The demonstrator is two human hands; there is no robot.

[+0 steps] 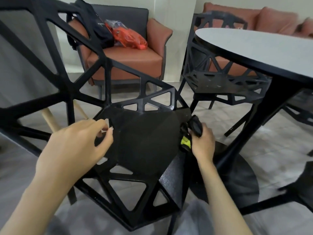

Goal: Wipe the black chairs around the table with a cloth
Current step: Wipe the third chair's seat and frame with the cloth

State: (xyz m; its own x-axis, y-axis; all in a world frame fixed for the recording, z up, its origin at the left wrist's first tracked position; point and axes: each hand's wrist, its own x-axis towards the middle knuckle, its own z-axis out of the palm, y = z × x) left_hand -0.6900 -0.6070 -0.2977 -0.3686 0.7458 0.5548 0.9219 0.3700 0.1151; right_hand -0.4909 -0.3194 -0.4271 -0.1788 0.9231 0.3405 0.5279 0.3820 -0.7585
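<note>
A black chair [145, 141] with triangular cut-outs fills the middle, its seat right below me and its open-frame back rising at the left. My right hand [202, 141] grips a bunched black cloth with a yellow patch [194, 128] at the seat's right edge. My left hand [79, 143] hovers over the seat's left side, fingers loosely curled and holding nothing. A second black chair [225, 82] stands tucked at the round table [264, 46], which has a light top and black rim.
A brown armchair [125, 58] at the back holds a black bag [94, 28] and an orange plastic bag [128, 35]. The table's black post and round base [237, 175] stand just right of my chair. Another black chair's edge [303, 184] shows at far right.
</note>
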